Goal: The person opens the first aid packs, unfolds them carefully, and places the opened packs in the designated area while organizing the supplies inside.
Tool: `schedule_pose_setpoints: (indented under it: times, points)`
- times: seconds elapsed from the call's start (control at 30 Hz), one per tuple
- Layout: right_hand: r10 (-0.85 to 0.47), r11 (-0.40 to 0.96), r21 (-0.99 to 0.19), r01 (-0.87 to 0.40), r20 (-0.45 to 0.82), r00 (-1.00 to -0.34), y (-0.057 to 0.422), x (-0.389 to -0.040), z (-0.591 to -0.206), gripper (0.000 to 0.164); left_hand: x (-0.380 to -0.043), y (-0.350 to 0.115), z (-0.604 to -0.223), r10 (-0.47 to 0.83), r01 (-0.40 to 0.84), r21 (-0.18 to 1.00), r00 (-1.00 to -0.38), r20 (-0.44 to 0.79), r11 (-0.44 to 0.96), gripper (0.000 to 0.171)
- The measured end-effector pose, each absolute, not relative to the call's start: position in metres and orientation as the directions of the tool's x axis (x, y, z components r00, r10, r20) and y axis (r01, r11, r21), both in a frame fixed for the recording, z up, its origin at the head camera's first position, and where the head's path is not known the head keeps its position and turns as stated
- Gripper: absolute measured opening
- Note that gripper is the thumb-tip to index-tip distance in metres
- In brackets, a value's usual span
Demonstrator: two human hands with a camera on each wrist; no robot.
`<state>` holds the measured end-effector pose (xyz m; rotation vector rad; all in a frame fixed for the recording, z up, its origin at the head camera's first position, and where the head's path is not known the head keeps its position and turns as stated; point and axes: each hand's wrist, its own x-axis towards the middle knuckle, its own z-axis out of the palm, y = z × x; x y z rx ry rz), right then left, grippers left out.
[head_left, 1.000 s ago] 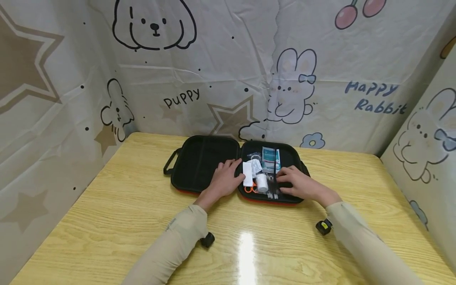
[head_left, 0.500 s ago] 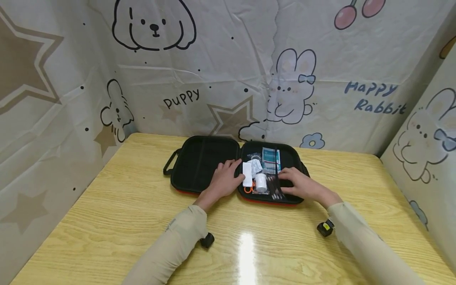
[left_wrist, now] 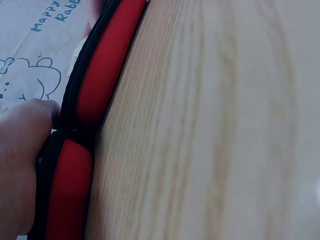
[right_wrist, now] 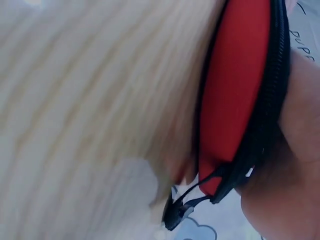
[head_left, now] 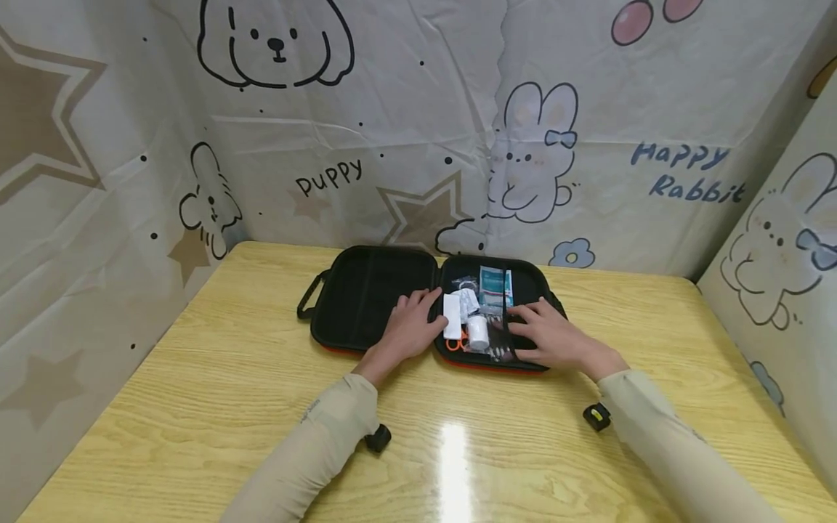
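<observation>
An unfolded zip case (head_left: pixel 373 298), black inside and red outside, lies on the table. Its right half holds a white box (head_left: pixel 452 317), a white roll (head_left: pixel 479 333), orange scissor handles (head_left: pixel 453 345), a white packet (head_left: pixel 468 303) and a blue-green packet (head_left: pixel 492 285). Thin white-tipped sticks show under dark mesh beside the roll. My left hand (head_left: pixel 413 325) rests over the case's middle fold, thumb by the white box. Fingers spread, my right hand (head_left: pixel 548 335) reaches into the right half and touches the black edge band (head_left: pixel 505 290) of the mesh. Its fingertips are partly hidden.
The wooden table (head_left: pixel 216 407) extends in front of the case and to both sides. A carry handle (head_left: pixel 310 296) sticks out at the case's left end. Close behind stands a printed cloth wall (head_left: pixel 405 131), with more cloth at left and right.
My right hand first drew the black mesh band rightward at its near end; the band now stands slightly back left, and the fingers are more spread. My left hand stays at the fold.
</observation>
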<state>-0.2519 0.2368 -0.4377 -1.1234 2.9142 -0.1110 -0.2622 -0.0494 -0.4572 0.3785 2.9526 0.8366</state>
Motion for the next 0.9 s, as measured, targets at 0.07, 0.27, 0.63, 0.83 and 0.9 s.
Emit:
schedule_pose_setpoints:
  times: [0.07,0.27,0.63,0.83,0.9]
  points:
    - [-0.672,0.74,-0.042,-0.671,0.003,-0.741,0.233,-0.252,-0.438,0.045,-0.262,-0.05,-0.458,0.249,0.222,0.518,-0.968,0.017,0.826,0.064]
    - [-0.677,0.735,-0.033,-0.677,-0.005,-0.736,0.223,-0.255,-0.442,0.06,-0.262,-0.05,-0.459,0.252,0.221,0.51,-0.968,0.008,0.831,0.065]
    - [-0.669,0.719,-0.299,-0.627,-0.05,-0.742,0.244,-0.258,-0.434,0.054,-0.264,-0.05,-0.457,0.264,0.239,0.5,-0.964,0.021,0.832,0.064]
    - [-0.724,0.656,-0.313,-0.687,-0.003,-0.69,0.25,-0.255,-0.435,0.038,-0.263,-0.05,-0.456,0.26,0.235,0.494,-0.965,0.018,0.837,0.063]
    - [-0.742,0.636,-0.291,-0.715,0.023,-0.67,0.248,-0.254,-0.437,0.033,-0.263,-0.05,-0.456,0.258,0.231,0.498,-0.966,0.015,0.836,0.063]
